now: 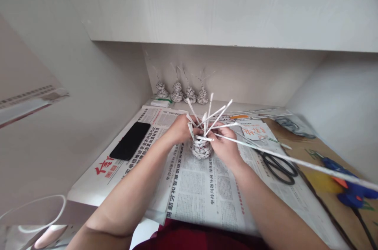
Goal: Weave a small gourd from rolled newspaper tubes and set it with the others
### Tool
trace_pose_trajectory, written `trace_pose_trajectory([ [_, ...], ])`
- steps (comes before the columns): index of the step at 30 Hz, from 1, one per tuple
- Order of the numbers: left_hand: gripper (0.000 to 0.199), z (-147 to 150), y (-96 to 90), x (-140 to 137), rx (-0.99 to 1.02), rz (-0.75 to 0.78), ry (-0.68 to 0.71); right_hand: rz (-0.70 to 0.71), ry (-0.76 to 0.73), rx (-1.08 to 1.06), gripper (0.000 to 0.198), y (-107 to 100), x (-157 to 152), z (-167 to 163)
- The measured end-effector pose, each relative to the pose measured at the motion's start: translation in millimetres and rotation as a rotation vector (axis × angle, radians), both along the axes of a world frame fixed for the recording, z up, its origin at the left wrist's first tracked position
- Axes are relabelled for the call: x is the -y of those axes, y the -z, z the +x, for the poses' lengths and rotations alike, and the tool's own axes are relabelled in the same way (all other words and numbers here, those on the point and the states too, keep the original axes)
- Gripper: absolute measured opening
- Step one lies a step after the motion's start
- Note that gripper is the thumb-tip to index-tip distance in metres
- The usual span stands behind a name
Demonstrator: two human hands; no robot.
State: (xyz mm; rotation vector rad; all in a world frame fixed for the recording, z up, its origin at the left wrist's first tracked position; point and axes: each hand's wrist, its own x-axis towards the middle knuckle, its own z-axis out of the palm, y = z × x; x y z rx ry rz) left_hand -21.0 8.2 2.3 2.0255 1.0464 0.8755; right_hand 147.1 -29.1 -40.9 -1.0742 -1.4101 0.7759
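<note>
Between my hands is a small woven paper gourd (pixel 201 149), partly formed, with several rolled paper strips (pixel 219 114) sticking up and outward from its top. My left hand (pixel 184 128) is closed on its far left side, fingers bent round the strips. On the right, my right hand (pixel 226 141) grips the rim, where strips cross its fingers. One long paper strip (pixel 283 156) runs from there out to the right edge of the view. Some fingertips are hidden behind the weave and strips.
Several finished woven gourds (pixel 190 94) stand against the back wall. Newspaper (pixel 191 191) covers the table. A black phone (pixel 130 141) lies left. To the right are black-handled scissors (pixel 280 167), a blue glue gun (pixel 351 189) on cardboard (pixel 320 202), and loose paper sticks (pixel 256 115). A shelf (pixel 224 10) overhangs the back.
</note>
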Motion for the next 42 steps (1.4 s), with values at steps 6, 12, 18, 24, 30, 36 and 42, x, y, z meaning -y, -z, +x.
trace_pose_trajectory([
  [6, 0.014, -3.7, -5.9, -0.2, 0.136, 0.289, -0.065, 0.137, -0.126, 0.075, 0.043, -10.1, 3.1, 2.7],
  [12, 0.014, -1.4, -8.6, 14.1, 0.29, 0.578, -0.042, 0.438, 0.045, 0.523, 0.069, -18.3, 2.4, 14.5],
  [18, 0.018, 5.2, -7.3, 29.2, 0.325, 0.812, -0.096, 0.547, -0.031, 0.668, 0.063, -43.4, 8.7, 29.3],
  [24, 0.028, 11.0, -7.5, 39.5, 0.262, 1.024, -0.119, 0.68, 0.124, 0.74, 0.058, -43.3, 13.7, 30.6],
  [30, 0.034, 8.7, -11.1, 46.1, 0.163, 1.121, -0.045, 0.752, 0.19, 0.736, 0.052, -40.5, 14.2, 32.4],
  [36, 0.034, 9.8, -9.2, 46.8, 0.106, 1.177, 0.011, 0.795, 0.206, 0.686, 0.05, -42.2, 14.5, 29.3],
  [42, 0.031, 13.6, -0.5, 38.4, 0.133, 1.039, -0.083, 0.684, 0.14, 0.592, 0.052, -37.5, 10.1, 21.3],
])
